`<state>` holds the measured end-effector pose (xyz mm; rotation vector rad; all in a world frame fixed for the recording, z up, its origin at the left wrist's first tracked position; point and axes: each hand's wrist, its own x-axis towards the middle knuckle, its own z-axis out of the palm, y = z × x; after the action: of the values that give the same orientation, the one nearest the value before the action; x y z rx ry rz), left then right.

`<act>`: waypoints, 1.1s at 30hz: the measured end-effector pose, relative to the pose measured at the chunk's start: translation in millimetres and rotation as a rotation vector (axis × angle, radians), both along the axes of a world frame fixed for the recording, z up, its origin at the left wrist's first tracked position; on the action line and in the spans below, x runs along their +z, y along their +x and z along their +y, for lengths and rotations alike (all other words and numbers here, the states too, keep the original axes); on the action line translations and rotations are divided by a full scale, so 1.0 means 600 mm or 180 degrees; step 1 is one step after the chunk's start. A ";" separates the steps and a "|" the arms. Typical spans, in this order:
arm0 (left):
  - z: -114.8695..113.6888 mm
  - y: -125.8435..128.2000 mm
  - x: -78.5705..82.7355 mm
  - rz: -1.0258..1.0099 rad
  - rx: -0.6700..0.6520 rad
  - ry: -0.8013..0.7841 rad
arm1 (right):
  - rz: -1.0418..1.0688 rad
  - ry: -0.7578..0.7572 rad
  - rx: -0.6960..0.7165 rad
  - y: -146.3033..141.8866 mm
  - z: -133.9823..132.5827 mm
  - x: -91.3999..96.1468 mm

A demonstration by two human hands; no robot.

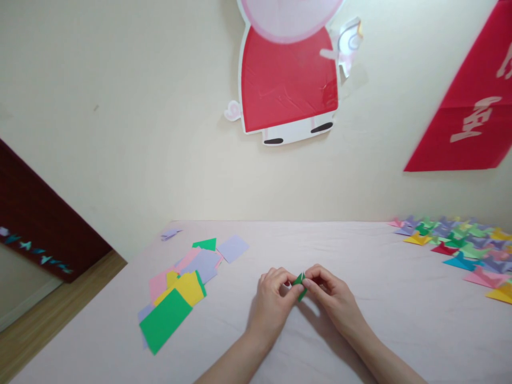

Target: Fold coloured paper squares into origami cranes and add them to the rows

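Between my two hands is a small folded piece of green paper, partly covered by my fingertips. My left hand pinches its left side between thumb and fingers. From the right, my right hand grips the paper's other edge the same way. A pale slit shows at the top of the fold. Both hands are held just over the light cloth, near the middle of the table. The exact shape of the fold is hidden by the fingers.
A loose pile of coloured paper sheets lies on the left of the cloth-covered table. At the back left is a small folded lilac piece. Rows of folded paper figures stand at the right. A wall rises behind the table.
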<state>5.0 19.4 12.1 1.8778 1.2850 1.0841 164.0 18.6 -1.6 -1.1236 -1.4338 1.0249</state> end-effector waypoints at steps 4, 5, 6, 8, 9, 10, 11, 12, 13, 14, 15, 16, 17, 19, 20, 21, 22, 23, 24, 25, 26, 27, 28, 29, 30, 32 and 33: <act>0.006 -0.002 -0.004 -0.0359 -0.0094 -0.0148 | 0.0026 0.0081 0.0086 0.003 0.001 -0.001; 0.007 -0.002 -0.005 -0.0419 -0.0104 -0.0175 | 0.0028 0.0095 0.0115 0.003 0.001 0.000; 0.008 -0.003 -0.006 -0.0457 -0.0109 -0.0199 | 0.0032 0.0103 0.0143 0.003 0.001 0.001; 0.010 -0.003 -0.007 -0.0498 -0.0123 -0.0238 | 0.0057 0.0116 0.0174 0.003 0.000 0.003; 0.010 -0.003 -0.008 -0.0518 -0.0131 -0.0258 | 0.0079 0.0117 0.0178 0.002 0.000 0.005; 0.011 -0.003 -0.008 -0.0549 -0.0132 -0.0275 | 0.0109 0.0105 0.0182 0.002 -0.001 0.006; 0.011 -0.003 -0.008 -0.0584 -0.0131 -0.0290 | 0.0144 0.0083 0.0186 0.001 -0.002 0.008; 0.012 -0.003 -0.009 -0.0618 -0.0129 -0.0299 | 0.0181 0.0059 0.0187 0.001 -0.002 0.009; 0.013 -0.003 -0.010 -0.0645 -0.0125 -0.0304 | 0.0211 0.0031 0.0191 0.000 -0.002 0.011; 0.013 -0.003 -0.011 -0.0662 -0.0124 -0.0306 | 0.0229 0.0010 0.0198 0.000 -0.002 0.011; 0.014 -0.004 -0.012 -0.0670 -0.0129 -0.0303 | 0.0235 -0.0002 0.0205 0.000 -0.002 0.011; 0.014 -0.004 -0.013 -0.0670 -0.0140 -0.0302 | 0.0236 0.0000 0.0207 0.001 -0.002 0.011; 0.014 -0.004 -0.014 -0.0669 -0.0151 -0.0303 | 0.0233 0.0012 0.0204 0.001 -0.001 0.010; 0.014 -0.005 -0.014 -0.0661 -0.0162 -0.0302 | 0.0225 0.0029 0.0200 0.001 0.000 0.009; 0.013 -0.005 -0.013 -0.0646 -0.0164 -0.0297 | 0.0228 0.0037 0.0194 0.001 0.001 0.008; 0.013 -0.005 -0.012 -0.0623 -0.0160 -0.0287 | 0.0233 0.0039 0.0196 0.001 0.001 0.007; 0.012 -0.005 -0.011 -0.0591 -0.0155 -0.0278 | 0.0240 0.0036 0.0204 0.001 0.001 0.007; 0.012 -0.005 -0.010 -0.0553 -0.0146 -0.0274 | 0.0246 0.0026 0.0222 0.000 0.001 0.006; 0.011 -0.004 -0.009 -0.0516 -0.0136 -0.0276 | 0.0251 0.0012 0.0244 0.000 0.000 0.006; 0.010 -0.004 -0.008 -0.0487 -0.0123 -0.0283 | 0.0253 0.0002 0.0263 0.000 0.000 0.006; 0.010 -0.004 -0.007 -0.0471 -0.0108 -0.0295 | 0.0256 -0.0008 0.0282 -0.001 0.000 0.006; 0.009 -0.003 -0.007 -0.0470 -0.0098 -0.0305 | 0.0263 -0.0015 0.0296 -0.001 -0.001 0.006; 0.009 -0.003 -0.007 -0.0484 -0.0092 -0.0304 | 0.0274 -0.0016 0.0298 -0.001 0.000 0.005; 0.008 -0.002 -0.007 -0.0501 -0.0088 -0.0300 | 0.0285 -0.0018 0.0297 -0.002 0.000 0.005; 0.007 -0.001 -0.008 -0.0507 -0.0085 -0.0301 | 0.0299 -0.0024 0.0296 -0.002 0.000 0.005; 0.006 0.000 -0.009 -0.0435 -0.0065 -0.0298 | 0.0335 -0.0045 0.0303 -0.003 0.001 0.006; 0.006 0.001 -0.010 -0.0348 -0.0040 -0.0276 | 0.0344 -0.0053 0.0305 -0.003 0.001 0.006</act>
<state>5.5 22.9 6.0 1.7364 1.2369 1.0914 162.1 19.4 2.3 -1.0038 -1.4057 1.1498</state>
